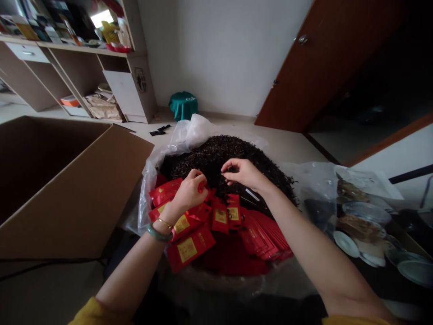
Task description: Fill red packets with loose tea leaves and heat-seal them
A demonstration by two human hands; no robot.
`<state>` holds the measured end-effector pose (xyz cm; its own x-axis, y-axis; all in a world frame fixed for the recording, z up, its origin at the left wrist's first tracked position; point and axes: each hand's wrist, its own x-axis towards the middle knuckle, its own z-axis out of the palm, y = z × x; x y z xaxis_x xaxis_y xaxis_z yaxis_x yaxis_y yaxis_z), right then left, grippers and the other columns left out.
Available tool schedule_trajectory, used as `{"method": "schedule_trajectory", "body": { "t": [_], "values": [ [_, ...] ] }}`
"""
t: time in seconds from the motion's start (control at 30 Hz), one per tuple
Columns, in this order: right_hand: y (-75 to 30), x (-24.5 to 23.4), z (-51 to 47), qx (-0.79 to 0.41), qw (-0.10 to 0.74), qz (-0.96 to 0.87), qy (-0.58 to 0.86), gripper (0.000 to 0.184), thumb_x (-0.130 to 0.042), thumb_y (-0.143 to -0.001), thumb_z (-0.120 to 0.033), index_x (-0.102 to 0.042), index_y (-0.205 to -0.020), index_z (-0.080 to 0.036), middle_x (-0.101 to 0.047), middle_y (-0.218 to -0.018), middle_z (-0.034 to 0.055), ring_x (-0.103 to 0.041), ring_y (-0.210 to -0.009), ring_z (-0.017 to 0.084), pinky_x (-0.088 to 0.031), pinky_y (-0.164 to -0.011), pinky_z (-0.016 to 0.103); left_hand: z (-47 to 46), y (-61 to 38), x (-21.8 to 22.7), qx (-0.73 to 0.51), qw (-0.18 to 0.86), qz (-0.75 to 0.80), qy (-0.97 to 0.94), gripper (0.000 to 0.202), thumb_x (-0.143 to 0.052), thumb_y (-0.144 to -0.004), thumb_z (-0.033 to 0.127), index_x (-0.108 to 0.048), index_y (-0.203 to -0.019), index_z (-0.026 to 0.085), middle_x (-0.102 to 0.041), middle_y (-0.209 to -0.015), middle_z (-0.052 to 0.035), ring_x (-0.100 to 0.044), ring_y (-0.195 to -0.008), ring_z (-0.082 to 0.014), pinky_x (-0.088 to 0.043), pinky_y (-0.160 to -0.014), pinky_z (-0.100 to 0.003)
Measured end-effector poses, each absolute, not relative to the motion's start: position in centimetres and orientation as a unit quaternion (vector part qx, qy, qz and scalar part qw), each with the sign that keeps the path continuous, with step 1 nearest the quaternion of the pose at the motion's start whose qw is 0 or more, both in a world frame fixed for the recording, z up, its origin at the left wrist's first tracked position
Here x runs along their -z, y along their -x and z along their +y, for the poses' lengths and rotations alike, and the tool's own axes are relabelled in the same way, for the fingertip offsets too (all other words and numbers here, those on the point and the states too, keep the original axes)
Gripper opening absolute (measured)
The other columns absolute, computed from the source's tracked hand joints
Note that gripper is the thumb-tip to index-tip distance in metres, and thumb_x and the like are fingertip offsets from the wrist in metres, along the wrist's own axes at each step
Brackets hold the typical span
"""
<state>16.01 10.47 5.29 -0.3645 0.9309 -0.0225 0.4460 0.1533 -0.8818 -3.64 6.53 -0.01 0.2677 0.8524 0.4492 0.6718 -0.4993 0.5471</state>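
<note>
A heap of dark loose tea leaves lies in a clear plastic bag before me. Several small red packets with yellow labels are spread over its near side. My left hand is closed around a red packet at the edge of the leaves. My right hand pinches a bit of tea leaves just beside it, fingers pressed together. A green bangle and a thin gold bracelet circle my left wrist.
A large open cardboard box stands at the left. Plates and bowls under plastic sit at the right. Behind are a shelf unit, a green stool and a brown door.
</note>
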Motion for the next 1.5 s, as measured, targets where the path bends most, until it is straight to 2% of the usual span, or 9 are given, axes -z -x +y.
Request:
{"method": "schedule_trajectory", "body": {
  "t": [0.1, 0.23, 0.5, 0.63, 0.9, 1.03, 1.17, 1.33, 1.5],
  "values": [
    [-14.0, -6.7, 9.8, -0.499, 0.324, -0.672, 0.441, 0.016, -0.066, -0.068, -0.014, -0.063, -0.083, -0.016, -0.064, -0.078, -0.0003, -0.063, -0.064, 0.011, -0.057, -0.059, 0.025, 6.5, 3.6, 0.1, -0.359, 0.121, 0.484, -0.789, 0.013, -0.055, -0.068, 0.012, -0.060, -0.079, 0.018, -0.056, -0.101, -0.0083, -0.059, -0.083, -0.0187, -0.054, -0.075, -0.032],
    [-12.0, -6.6, 9.6, -0.433, 0.278, -0.712, 0.478, 0.021, -0.066, -0.065, -0.006, -0.065, -0.083, -0.015, -0.068, -0.075, 0.0005, -0.065, -0.068, 0.012, -0.055, -0.068, 0.026, 6.6, 3.8, 0.1, -0.352, 0.126, 0.478, -0.795, 0.017, -0.056, -0.067, 0.013, -0.061, -0.083, 0.016, -0.056, -0.104, -0.0099, -0.059, -0.088, -0.0202, -0.054, -0.080, -0.033],
    [-11.9, -6.9, 9.4, -0.264, 0.146, -0.815, 0.495, 0.026, -0.059, -0.071, -0.002, -0.071, -0.088, -0.017, -0.075, -0.091, 0.0053, -0.069, -0.088, 0.018, -0.052, -0.082, 0.026, 6.7, 4.2, -0.2, -0.354, 0.145, 0.466, -0.798, 0.015, -0.054, -0.065, 0.009, -0.062, -0.076, 0.016, -0.055, -0.105, -0.0091, -0.060, -0.087, -0.0188, -0.054, -0.079, -0.032],
    [-11.6, -7.6, 9.2, -0.262, 0.104, -0.836, 0.471, 0.034, -0.052, -0.075, 0.001, -0.070, -0.097, -0.017, -0.074, -0.098, 0.0062, -0.068, -0.094, 0.019, -0.051, -0.086, 0.028, 6.6, 4.1, -0.4, -0.347, 0.141, 0.456, -0.808, 0.020, -0.055, -0.065, 0.009, -0.063, -0.081, 0.017, -0.055, -0.107, -0.0088, -0.059, -0.089, -0.0190, -0.053, -0.081, -0.032],
    [-11.5, -7.6, 9.3, -0.350, 0.191, -0.760, 0.513, 0.042, -0.039, -0.077, 0.004, -0.064, -0.104, -0.016, -0.067, -0.105, 0.0068, -0.067, -0.077, 0.011, -0.053, -0.069, 0.023, 6.5, 4.1, -0.5, -0.336, 0.133, 0.458, -0.812, 0.011, -0.057, -0.070, 0.013, -0.062, -0.078, 0.017, -0.056, -0.109, -0.0105, -0.060, -0.094, -0.0211, -0.054, -0.079, -0.033],
    [-12.0, -7.4, 8.3, -0.304, 0.117, -0.821, 0.469, 0.039, -0.051, -0.080, -0.004, -0.059, -0.115, -0.016, -0.072, -0.089, 0.0034, -0.066, -0.077, 0.014, -0.050, -0.073, 0.024, 6.6, 4.2, -0.5, -0.334, 0.137, 0.454, -0.815, 0.015, -0.056, -0.070, 0.011, -0.063, -0.083, 0.015, -0.057, -0.111, -0.0118, -0.061, -0.093, -0.0216, -0.054, -0.080, -0.034],
    [-12.4, -6.3, 7.4, -0.235, 0.073, -0.849, 0.468, 0.056, -0.063, -0.076, -0.011, -0.048, -0.129, -0.018, -0.073, -0.101, 0.0073, -0.068, -0.094, 0.021, -0.047, -0.078, 0.027, 6.6, 4.3, -0.8, -0.351, 0.148, 0.438, -0.814, 0.015, -0.049, -0.076, 0.008, -0.062, -0.077, 0.016, -0.062, -0.101, -0.0087, -0.062, -0.085, -0.0175, -0.053, -0.077, -0.031],
    [-12.8, -4.8, 7.4, -0.188, 0.072, -0.833, 0.515, 0.060, -0.064, -0.080, -0.020, -0.042, -0.135, -0.018, -0.073, -0.104, 0.0103, -0.069, -0.095, 0.025, -0.047, -0.076, 0.028, 6.6, 4.1, -0.7, -0.369, 0.166, 0.447, -0.798, 0.023, -0.050, -0.076, 0.008, -0.058, -0.095, 0.016, -0.064, -0.096, -0.0081, -0.063, -0.084, -0.0183, -0.053, -0.070, -0.029],
    [-13.5, -4.3, 7.3, -0.182, 0.087, -0.835, 0.512, 0.053, -0.062, -0.082, -0.021, -0.048, -0.133, -0.023, -0.073, -0.107, 0.0070, -0.069, -0.099, 0.024, -0.048, -0.081, 0.027, 6.8, 4.1, 0.3, -0.361, 0.204, 0.466, -0.782, 0.050, -0.055, -0.078, 0.014, -0.043, -0.127, 0.015, -0.067, -0.094, -0.0070, -0.065, -0.080, -0.0184, -0.054, -0.071, -0.031]
  ]
}}
